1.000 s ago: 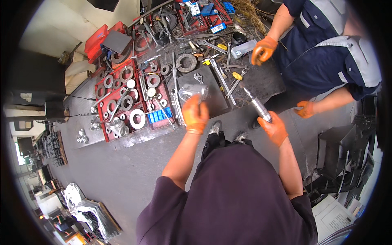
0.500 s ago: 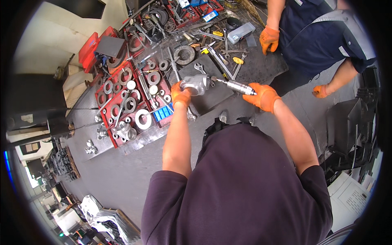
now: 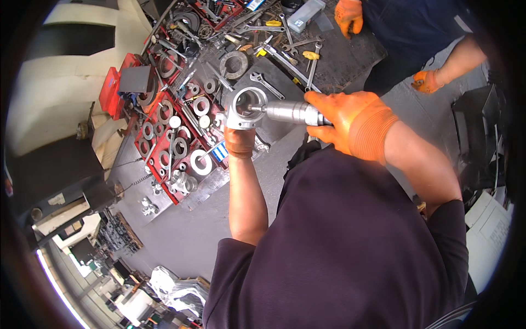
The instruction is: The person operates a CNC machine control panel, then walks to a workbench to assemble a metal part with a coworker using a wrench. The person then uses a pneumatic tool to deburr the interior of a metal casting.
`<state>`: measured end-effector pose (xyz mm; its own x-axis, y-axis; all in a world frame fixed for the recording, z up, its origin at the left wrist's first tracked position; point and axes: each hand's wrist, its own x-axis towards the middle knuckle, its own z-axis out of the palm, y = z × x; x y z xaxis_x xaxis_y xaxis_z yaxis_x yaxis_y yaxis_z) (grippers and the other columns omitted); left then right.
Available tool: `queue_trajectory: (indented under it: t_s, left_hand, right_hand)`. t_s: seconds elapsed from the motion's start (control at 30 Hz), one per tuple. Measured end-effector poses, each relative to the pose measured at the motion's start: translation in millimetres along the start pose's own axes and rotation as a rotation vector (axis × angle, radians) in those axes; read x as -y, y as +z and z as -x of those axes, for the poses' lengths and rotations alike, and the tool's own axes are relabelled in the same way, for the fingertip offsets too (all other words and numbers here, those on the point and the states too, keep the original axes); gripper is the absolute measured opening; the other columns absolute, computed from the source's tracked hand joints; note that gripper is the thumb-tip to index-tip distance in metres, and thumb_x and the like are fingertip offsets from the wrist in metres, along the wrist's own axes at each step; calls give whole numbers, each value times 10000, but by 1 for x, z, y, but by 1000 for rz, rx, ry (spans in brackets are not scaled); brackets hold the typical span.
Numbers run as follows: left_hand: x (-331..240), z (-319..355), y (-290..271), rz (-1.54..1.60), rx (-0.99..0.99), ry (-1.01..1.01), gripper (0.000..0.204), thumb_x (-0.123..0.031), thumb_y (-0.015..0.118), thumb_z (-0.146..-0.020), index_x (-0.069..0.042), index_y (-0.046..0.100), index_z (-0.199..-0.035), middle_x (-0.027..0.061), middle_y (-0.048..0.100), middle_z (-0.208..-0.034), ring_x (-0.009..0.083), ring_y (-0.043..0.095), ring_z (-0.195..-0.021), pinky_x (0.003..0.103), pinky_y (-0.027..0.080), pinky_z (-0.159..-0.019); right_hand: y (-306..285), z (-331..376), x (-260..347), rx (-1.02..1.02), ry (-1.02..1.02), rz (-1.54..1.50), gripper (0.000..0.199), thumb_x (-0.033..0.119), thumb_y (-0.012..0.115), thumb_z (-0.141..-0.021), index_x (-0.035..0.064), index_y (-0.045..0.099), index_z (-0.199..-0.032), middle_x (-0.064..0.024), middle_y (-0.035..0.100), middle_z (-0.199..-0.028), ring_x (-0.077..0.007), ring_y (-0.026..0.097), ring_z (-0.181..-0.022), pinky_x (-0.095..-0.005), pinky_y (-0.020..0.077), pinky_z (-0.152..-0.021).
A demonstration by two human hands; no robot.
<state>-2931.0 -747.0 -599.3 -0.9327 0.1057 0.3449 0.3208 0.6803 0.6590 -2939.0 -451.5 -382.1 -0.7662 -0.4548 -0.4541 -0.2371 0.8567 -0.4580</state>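
Note:
My left hand (image 3: 239, 143), in an orange glove, is closed around the underside of a silver metal housing (image 3: 241, 122) with a wide round opening. In my right hand (image 3: 353, 123), gloved in orange too, is a cylindrical silver air die grinder (image 3: 287, 112). Its thin shank points left into the housing's opening. Whether the tip touches the inner wall cannot be made out. Beneath them an adjustable wrench (image 3: 266, 85) lies on a dark flat plate (image 3: 279, 131) on the bench.
Red trays (image 3: 155, 159) with metal rings and loose parts spread to the left. Several wrenches (image 3: 303, 42) and a large ring (image 3: 234, 64) lie farther back. At the upper right, another person's orange-gloved hands (image 3: 349, 16) are near the bench's far side.
The housing has turned so its round opening faces up toward me. My right hand has brought the grinder up and left, its shank now inside the opening. My view has shifted.

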Motion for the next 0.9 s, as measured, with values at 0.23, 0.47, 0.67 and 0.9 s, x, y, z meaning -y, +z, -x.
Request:
queue_trajectory:
  t_s: [0.23, 0.47, 0.67, 0.9]
  left_hand:
    - [-19, -1, 14, 635, -37, -247, 420, 8, 666, -904, 19, 604, -1320, 101, 668, -1271, 206, 636, -1156, 337, 504, -1024]
    - [-28, -15, 28, 1311, 18, -553, 480, -243, 600, -956, 8, 545, -1362, 105, 606, -1325, 230, 600, -1194, 381, 475, -1049]
    - [-46, -23, 27, 277, -16, 53, 420, -61, 714, -834, 8, 645, -1243, 132, 659, -1237, 289, 647, -1115, 395, 521, -967]
    - [-56, -32, 29, 403, -39, 37, 398, 40, 780, -778, 3, 711, -1168, 157, 696, -1171, 338, 674, -1067, 401, 552, -906]
  right_hand:
    - [-11, 9, 18, -72, -39, 221, 348, 296, 638, -969, 27, 576, -1180, -143, 730, -915, -336, 730, -850, -448, 574, -717]
    - [-3, -5, 16, -120, -26, 222, 276, 180, 673, -895, -13, 608, -1083, -165, 736, -914, -342, 738, -825, -446, 577, -676]
    - [-24, -8, 30, 1, 35, 163, 274, 84, 680, -828, -20, 602, -1069, -174, 740, -938, -354, 747, -846, -444, 587, -685]
    - [-5, -10, 20, -43, 11, 270, 388, 81, 692, -820, -55, 599, -1171, -170, 747, -966, -351, 746, -905, -430, 594, -712]
